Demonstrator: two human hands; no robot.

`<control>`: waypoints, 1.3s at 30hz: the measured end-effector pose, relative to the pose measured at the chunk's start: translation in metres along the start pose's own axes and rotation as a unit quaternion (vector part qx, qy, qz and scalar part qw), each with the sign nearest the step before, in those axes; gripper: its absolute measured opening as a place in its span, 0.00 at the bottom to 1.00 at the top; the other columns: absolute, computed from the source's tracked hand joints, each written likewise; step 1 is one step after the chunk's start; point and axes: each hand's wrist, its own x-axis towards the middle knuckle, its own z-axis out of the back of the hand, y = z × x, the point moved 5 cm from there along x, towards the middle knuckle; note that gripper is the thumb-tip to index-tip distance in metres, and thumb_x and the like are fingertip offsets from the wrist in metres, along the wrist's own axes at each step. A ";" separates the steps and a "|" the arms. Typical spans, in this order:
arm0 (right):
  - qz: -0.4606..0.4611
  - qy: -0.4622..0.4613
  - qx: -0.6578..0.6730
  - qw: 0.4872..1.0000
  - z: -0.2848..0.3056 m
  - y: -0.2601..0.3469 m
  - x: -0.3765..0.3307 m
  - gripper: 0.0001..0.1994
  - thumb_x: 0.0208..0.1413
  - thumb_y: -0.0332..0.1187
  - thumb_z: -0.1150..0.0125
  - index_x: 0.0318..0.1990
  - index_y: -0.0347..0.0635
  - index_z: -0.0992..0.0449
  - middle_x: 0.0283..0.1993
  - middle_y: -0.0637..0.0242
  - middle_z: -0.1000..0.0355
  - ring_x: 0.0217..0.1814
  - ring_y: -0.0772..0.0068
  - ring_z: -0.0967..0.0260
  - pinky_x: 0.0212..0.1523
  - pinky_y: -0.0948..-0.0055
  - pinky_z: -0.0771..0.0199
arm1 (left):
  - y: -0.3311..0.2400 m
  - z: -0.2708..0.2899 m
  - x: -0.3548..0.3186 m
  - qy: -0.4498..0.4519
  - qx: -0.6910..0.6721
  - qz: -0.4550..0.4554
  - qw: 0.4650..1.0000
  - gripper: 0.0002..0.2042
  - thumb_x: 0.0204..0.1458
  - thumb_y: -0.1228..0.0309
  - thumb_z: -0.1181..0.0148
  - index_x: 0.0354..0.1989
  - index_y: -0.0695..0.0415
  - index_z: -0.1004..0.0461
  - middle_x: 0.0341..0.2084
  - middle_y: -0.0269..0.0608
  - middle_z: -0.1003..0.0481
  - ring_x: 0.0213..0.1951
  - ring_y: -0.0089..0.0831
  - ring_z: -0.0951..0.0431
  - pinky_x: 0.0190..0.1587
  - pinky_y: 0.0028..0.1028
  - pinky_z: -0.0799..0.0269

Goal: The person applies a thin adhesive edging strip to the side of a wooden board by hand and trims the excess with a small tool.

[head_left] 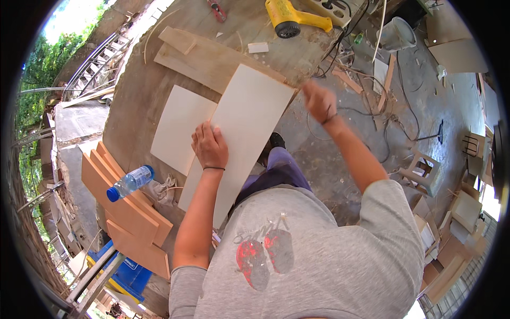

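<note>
Taking twelve as the far side of the view, the long board lies just about the middle, on the table, running from one o'clock down to seven, its near end beside the person's shirt. The left hand, toward nine, rests palm down on the board's left edge, fingers close together and a little bent, gripping nothing apart from that edge contact. The right hand, toward two, is curled into a loose fist just beyond the board's far right corner; it is blurred, and I cannot tell whether it holds anything. A shorter white panel lies at ten, alongside the long board, and a bare plank at eleven. A small white block sits at twelve, with a yellow tool past it toward one and a red tool between eleven and twelve. Between eight and nine a bottle with a blue cap lies on its side on brown panels. A bucket stands on the floor between one and two, and a stool at three.
</note>
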 end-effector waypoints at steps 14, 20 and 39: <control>0.096 0.196 -0.035 0.975 -0.010 -0.017 0.013 0.07 0.59 0.37 0.47 0.33 0.46 0.27 0.25 0.58 0.25 0.29 0.51 0.25 0.28 0.59 0.26 | -0.001 0.001 0.000 -0.021 0.008 0.001 1.000 0.16 0.59 0.64 0.51 0.52 0.59 0.31 0.50 0.47 0.30 0.52 0.47 0.32 0.53 0.45 0.38; -0.051 0.164 0.113 0.979 -0.014 -0.032 0.023 0.12 0.57 0.38 0.41 0.35 0.37 0.31 0.30 0.54 0.24 0.33 0.50 0.24 0.33 0.61 0.26 | -0.004 0.003 0.002 -0.033 0.008 0.002 0.999 0.16 0.58 0.64 0.51 0.51 0.59 0.31 0.48 0.46 0.30 0.50 0.47 0.32 0.52 0.44 0.37; -0.282 0.072 0.339 0.895 -0.032 -0.077 -0.005 0.13 0.48 0.34 0.34 0.32 0.36 0.30 0.27 0.62 0.29 0.27 0.71 0.32 0.31 0.70 0.32 | -0.006 -0.001 0.014 -0.038 0.027 -0.016 0.999 0.14 0.56 0.66 0.49 0.49 0.56 0.30 0.47 0.44 0.29 0.50 0.46 0.31 0.51 0.45 0.37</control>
